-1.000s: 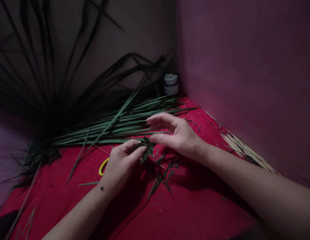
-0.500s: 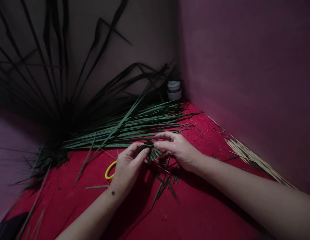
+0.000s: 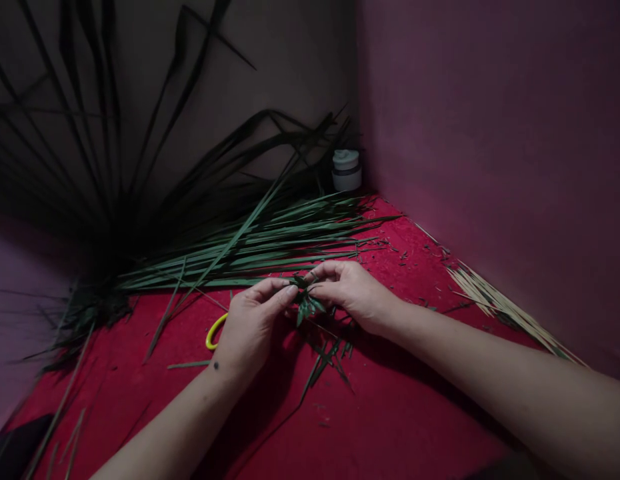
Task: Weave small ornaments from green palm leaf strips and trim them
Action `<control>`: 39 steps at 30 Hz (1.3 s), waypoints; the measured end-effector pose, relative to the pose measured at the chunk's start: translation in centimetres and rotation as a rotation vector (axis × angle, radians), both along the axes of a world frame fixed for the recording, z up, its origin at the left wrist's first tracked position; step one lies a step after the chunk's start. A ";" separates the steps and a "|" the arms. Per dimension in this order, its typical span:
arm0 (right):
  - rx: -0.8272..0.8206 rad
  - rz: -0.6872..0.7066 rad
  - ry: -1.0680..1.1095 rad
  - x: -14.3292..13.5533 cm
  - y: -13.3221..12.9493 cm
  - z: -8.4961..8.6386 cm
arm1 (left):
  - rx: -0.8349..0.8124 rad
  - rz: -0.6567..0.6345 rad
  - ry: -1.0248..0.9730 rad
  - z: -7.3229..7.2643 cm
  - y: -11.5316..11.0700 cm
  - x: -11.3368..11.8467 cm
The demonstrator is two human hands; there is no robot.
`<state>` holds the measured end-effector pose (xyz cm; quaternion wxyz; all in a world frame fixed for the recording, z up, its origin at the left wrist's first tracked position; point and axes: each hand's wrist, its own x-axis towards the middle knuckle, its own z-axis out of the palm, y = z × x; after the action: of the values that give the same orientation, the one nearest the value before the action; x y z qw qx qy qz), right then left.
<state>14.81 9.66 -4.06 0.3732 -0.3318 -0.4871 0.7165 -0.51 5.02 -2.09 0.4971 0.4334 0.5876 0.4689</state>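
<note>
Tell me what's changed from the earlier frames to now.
The right hand, raised and spread a second ago, has lowered its fingers to the small green leaf piece; whether it grips the piece is hard to tell. The left hand pinches it as before. The long leaf strips, white jar and pale sticks stayed put.

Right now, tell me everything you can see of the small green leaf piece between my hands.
The small green leaf piece has several pointed tips fanning downward below a darker, bunched top. It looks like leaf strips. Your left hand and right hand hold it at the top, apparently above the red surface; fine detail is unclear.
</note>
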 end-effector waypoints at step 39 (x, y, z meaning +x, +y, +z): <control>-0.098 0.017 0.142 -0.9 -1.1 0.3 | 0.024 0.105 -0.038 -0.1 -0.3 0.2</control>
<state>13.91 8.54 -3.74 0.3841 -0.2940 -0.4267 0.7642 -0.26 4.68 -2.22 0.4774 0.3990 0.5943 0.5096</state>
